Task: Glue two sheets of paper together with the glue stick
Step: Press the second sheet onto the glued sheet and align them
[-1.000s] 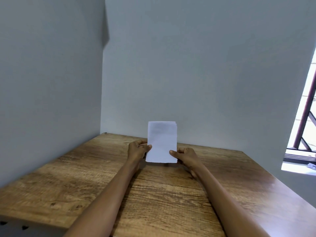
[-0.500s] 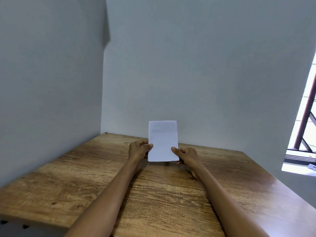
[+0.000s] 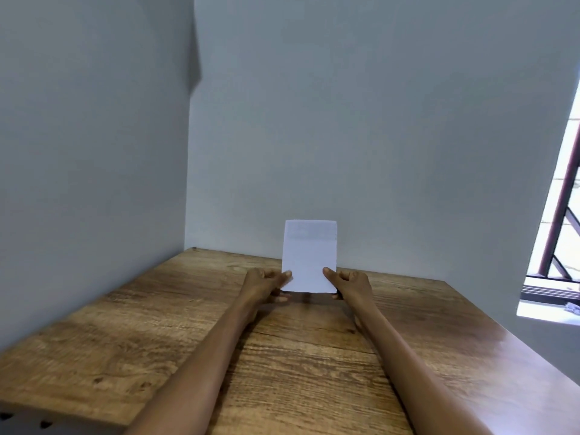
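- Little has moved since a second ago: the paper [image 3: 309,257] stands a touch squarer, upright above the wooden surface [image 3: 131,340].
- Left hand [image 3: 265,282] and right hand [image 3: 350,282] each pinch a lower side edge.
- Likely pressing or aligning sheets (no glue stick visible); next, probably lay them flat and rub firmly.

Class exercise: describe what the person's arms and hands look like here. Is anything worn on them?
Both forearms are bare along their whole visible length: no sleeves, gloves, watch or bracelets. The left hand and right hand show no rings on the parts visible.
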The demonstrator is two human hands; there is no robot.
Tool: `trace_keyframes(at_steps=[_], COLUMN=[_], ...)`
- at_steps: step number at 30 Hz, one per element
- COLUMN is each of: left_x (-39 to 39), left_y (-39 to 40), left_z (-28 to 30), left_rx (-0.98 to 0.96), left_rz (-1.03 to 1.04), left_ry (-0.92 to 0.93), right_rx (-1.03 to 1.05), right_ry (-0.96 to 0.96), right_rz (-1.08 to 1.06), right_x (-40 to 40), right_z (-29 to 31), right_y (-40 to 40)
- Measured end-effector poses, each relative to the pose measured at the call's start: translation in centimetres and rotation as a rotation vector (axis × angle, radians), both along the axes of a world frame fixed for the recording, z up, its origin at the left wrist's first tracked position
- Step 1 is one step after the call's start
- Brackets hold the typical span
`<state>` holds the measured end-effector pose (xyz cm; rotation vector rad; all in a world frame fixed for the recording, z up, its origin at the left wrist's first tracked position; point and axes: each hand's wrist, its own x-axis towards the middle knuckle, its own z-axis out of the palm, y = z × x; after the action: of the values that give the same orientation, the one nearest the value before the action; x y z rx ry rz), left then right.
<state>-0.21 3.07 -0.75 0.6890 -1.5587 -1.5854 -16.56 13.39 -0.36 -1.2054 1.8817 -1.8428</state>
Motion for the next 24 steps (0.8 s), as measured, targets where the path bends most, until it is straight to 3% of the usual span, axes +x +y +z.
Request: trace_keyframes(at_steps=[4,11,16,24], left_x=[-0.1,-0.4,-0.3,-0.1], left_y=[0.0,-0.5,-0.4,-0.7], left_z=[-0.2,-0.2,-0.2,-0.1], left_rx=[-0.029,-0.040,-0.057,-0.080], left_rz=[-0.029,0.044,0.029,0.065], left_ry=[-0.060,0.075,0.090,0.054], right_rx=[-0.031,-0.024,-0.015,-0.019], right_ry=[-0.013,-0.161,-0.243,-0.230], right_rz=[-0.010,0.337,0.203,0.168], right_x=[0.2,3.8,3.3,-0.3], right_z=[0.2,-0.5,-0.2,0.3], right_y=[-0.1,-1.4,-1.6,0.1])
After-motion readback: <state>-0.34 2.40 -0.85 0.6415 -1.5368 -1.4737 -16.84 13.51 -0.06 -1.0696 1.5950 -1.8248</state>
